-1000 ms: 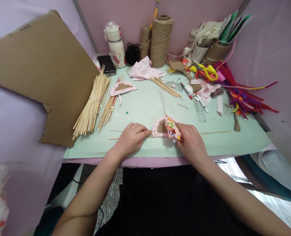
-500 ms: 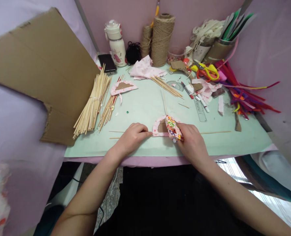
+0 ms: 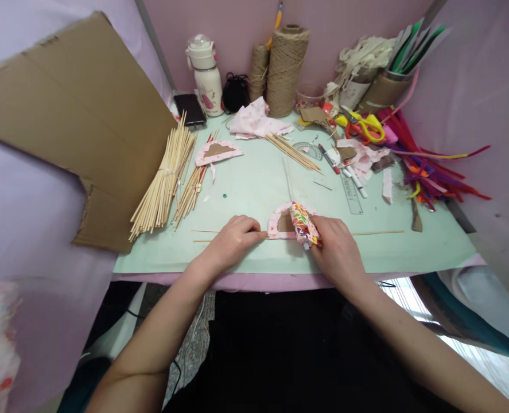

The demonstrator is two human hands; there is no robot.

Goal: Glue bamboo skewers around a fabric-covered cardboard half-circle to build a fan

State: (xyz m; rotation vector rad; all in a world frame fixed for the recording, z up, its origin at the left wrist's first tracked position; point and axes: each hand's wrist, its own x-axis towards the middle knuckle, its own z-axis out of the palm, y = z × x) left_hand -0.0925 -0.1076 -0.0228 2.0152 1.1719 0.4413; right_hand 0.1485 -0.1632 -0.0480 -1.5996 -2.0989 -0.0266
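A pink fabric-covered half-round cardboard piece [image 3: 278, 223] lies near the front of the pale green mat [image 3: 254, 189]. My left hand [image 3: 232, 238] rests with curled fingers at its left corner, pinching a thin wooden skewer [image 3: 202, 240] against the mat. A flower-patterned tool with a white tip [image 3: 303, 225] is gripped in my right hand [image 3: 335, 249], its tip lying against the piece's right side. Another thin stick [image 3: 287, 178] runs up from the piece's top.
A skewer bundle [image 3: 163, 180] and a big cardboard sheet [image 3: 69, 120] lie left. A second pink half-round [image 3: 217, 152], twine spools [image 3: 285, 69], a bottle [image 3: 205, 74], a phone [image 3: 189, 108], yellow scissors [image 3: 366, 126], a ruler [image 3: 349, 192], pens and pipe cleaners [image 3: 430, 166] crowd the back and right.
Both hands stay on the pink piece; only the view has shifted slightly.
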